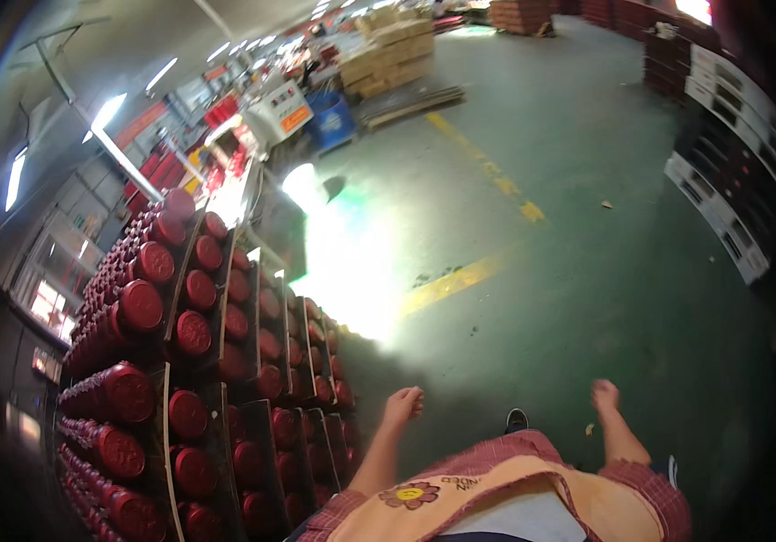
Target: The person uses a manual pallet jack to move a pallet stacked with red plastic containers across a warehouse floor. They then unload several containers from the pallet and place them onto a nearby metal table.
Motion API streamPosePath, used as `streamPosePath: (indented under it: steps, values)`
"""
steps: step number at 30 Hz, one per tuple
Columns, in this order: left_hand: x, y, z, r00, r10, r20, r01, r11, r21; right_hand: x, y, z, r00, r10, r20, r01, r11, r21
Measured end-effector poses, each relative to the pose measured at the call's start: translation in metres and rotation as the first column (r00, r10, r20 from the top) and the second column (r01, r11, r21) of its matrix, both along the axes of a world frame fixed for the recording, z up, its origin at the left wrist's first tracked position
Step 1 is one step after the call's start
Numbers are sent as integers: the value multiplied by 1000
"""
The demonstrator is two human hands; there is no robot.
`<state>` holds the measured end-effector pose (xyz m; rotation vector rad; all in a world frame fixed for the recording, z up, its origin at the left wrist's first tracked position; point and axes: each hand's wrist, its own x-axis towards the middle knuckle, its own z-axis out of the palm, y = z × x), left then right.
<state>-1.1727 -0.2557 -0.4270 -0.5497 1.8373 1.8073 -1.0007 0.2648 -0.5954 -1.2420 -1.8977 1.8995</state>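
My left hand (403, 405) hangs over the floor, its fingers curled into a loose fist with nothing showing in it. It is nearest to the stack of dark red bottles (142, 305), whose round ends face outward, but does not touch them. On the other side of my body my right hand (605, 395) is also curled closed, apart from any object, and no held thing shows. An apron (460, 483) with a flower patch covers my front, and one dark shoe (516, 420) shows between my hands.
Thin upright boards (168, 434) divide the bottle stack. Ahead stand a white bin (305, 186), a blue container (331, 119), a control box (279, 113), a pallet (413, 106) and cartons (397, 59). Yellow lines (460, 282) mark the green floor. Black and white crates (722, 181) rise at the right.
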Motion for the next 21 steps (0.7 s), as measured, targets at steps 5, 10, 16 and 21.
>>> streamPosePath:
  steps: [5, 10, 16, 21]
  values:
    - [-75, -10, 18, 975, 186, -123, -188, 982, -2, -422, -126, 103, 675, 703, -225, -694, 708, 129]
    - [-177, -26, -31, 892, 451, -11, -451, 892, -6, -653, -226, 197, 419, 859, -293, -831, 493, 259]
    - [-365, -56, -57, 935, 260, -242, -311, 927, -208, -790, -219, 156, 498, 867, -30, -861, 498, 103]
    - [-514, -114, 0, 829, 551, -89, -557, 828, -59, -871, -165, 126, 584, 810, 55, -812, 582, 41]
